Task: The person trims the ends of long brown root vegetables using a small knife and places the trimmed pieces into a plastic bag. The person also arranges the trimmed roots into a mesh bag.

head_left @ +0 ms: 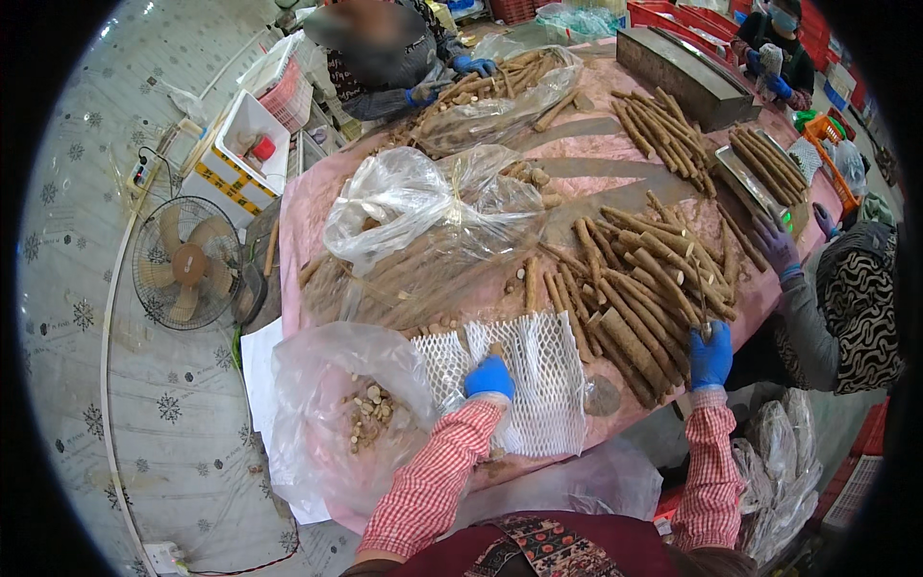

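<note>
My left hand [490, 379], in a blue glove, is closed round a brown yam whose end [495, 349] pokes out above the fingers. Under it lies white foam netting [543, 385] on the pink-covered table. My right hand [710, 356], also gloved in blue, is closed on a thin, dark, narrow tool that looks like a knife [703, 306]; its handle is hidden in the fist. Beside that hand is a big heap of long brown yams [639, 288], several with pale cut ends. Left of the netting, a clear plastic bag [317, 380] surrounds small cut yam pieces [370, 413].
Large clear bags of yams [433, 207] cover the table's middle. A co-worker's gloved hand [777, 245] is near a scale [755, 178] bearing yams. Two other people work at the far side. A metal box [685, 77] stands there. A fan [188, 262] stands at left.
</note>
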`<state>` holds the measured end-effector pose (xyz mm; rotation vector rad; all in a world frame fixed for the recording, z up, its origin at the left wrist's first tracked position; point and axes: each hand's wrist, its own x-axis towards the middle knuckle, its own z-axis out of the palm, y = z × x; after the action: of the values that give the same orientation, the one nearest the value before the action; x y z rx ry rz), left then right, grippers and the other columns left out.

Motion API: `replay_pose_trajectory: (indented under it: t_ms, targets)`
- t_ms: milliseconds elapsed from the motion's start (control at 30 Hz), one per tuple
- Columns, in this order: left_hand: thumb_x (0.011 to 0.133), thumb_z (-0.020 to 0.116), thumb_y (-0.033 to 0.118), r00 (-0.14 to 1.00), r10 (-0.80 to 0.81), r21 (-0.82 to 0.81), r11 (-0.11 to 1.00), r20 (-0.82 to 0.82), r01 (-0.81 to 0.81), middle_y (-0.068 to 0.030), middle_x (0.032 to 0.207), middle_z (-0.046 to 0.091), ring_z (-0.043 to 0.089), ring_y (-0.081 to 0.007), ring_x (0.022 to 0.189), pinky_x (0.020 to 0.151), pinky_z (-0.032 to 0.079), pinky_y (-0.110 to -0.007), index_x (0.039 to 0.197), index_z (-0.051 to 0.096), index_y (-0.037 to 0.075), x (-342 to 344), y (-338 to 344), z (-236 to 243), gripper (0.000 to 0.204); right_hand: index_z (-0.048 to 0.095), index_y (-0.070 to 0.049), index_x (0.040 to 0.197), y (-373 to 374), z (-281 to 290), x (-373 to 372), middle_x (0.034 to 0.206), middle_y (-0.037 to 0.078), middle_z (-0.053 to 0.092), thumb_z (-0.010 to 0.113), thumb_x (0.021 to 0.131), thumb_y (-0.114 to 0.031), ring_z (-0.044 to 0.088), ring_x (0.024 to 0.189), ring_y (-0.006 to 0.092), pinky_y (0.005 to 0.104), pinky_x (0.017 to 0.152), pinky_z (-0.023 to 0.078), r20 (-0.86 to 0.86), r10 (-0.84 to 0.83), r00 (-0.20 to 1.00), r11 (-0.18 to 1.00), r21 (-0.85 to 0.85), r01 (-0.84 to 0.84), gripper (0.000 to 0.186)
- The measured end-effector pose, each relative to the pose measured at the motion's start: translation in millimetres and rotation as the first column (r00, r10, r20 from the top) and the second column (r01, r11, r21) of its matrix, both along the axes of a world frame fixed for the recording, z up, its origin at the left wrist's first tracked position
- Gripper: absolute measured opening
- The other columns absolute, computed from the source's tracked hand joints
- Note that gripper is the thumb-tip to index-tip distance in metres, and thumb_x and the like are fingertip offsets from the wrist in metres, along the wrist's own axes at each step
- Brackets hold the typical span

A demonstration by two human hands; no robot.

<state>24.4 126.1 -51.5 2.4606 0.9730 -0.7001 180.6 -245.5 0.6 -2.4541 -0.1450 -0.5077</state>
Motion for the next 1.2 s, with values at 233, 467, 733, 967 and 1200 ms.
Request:
replay_pose_trajectory:
  t_ms: [233, 467, 733, 967, 1200]
  targets:
    - [0.079, 0.067, 0.043, 0.998, 0.047, -0.13, 0.991, 0.03, -0.043, -0.0256, 0.112, 0.064, 0.063, -0.0375, 0.105, 0.089, 0.05, -0.044, 0.118, 0.057, 0.003, 8, 5, 32, 0.057, 0.059, 0.0, 0.097, 33, 27, -26, 0.089, 0.012, 0.058, 0.069, 0.087, -0.011, 0.058, 0.081, 0.0253, 0.0331, 0.073, 0.046, 0.095, 0.048, 0.994, 0.961, 0.268, -0.072, 0.018]
    - [0.085, 0.068, 0.026, 0.887, 0.307, -0.52, 0.849, 0.345, -0.092, -0.0104, 0.086, 0.067, 0.063, -0.0195, 0.07, 0.064, 0.052, -0.03, 0.103, 0.06, -0.002, -36, 23, 13, 0.034, 0.06, 0.001, 0.099, 118, 36, -91, 0.094, 0.013, 0.062, 0.07, 0.083, -0.005, 0.062, 0.081, 0.0228, 0.0314, 0.073, 0.05, -0.038, 0.418, 0.908, 0.812, 0.465, -0.354, 0.019]
    - [0.092, 0.059, 0.012, 0.687, 0.713, -0.969, 0.24, 0.138, -0.054, -0.0042, 0.083, 0.059, 0.056, -0.0117, 0.068, 0.062, 0.048, -0.025, 0.107, 0.059, -0.002, -108, 24, 135, 0.021, 0.063, -0.006, 0.119, 194, 111, -133, 0.084, 0.001, 0.065, 0.066, 0.091, -0.019, 0.054, 0.065, 0.0038, 0.0183, 0.053, 0.042, -0.45, 0.792, 0.413, 0.487, 0.873, 0.016, 0.031]
    - [0.09, 0.058, 0.007, 0.729, 0.6, -0.906, 0.419, 0.329, 0.063, -0.0031, 0.1, 0.061, 0.057, -0.0097, 0.093, 0.082, 0.048, -0.025, 0.115, 0.058, -0.001, -155, 18, 147, 0.026, 0.067, -0.004, 0.103, 235, 119, -160, 0.076, -0.002, 0.062, 0.067, 0.09, -0.025, 0.05, 0.058, 0.003, 0.0178, 0.05, 0.039, -0.457, 0.876, 0.153, 0.472, 0.878, -0.081, 0.024]
    - [0.09, 0.066, 0.01, 0.665, 0.621, -0.857, 0.513, 0.414, 0.054, -0.0048, 0.112, 0.062, 0.057, -0.0111, 0.1, 0.089, 0.047, -0.027, 0.124, 0.054, -0.002, -172, 14, 163, 0.038, 0.065, -0.002, 0.097, 263, 113, -192, 0.08, -0.001, 0.063, 0.07, 0.089, -0.02, 0.055, 0.07, 0.0063, 0.0217, 0.062, 0.046, -0.44, 0.891, 0.116, 0.453, 0.878, -0.155, 0.021]
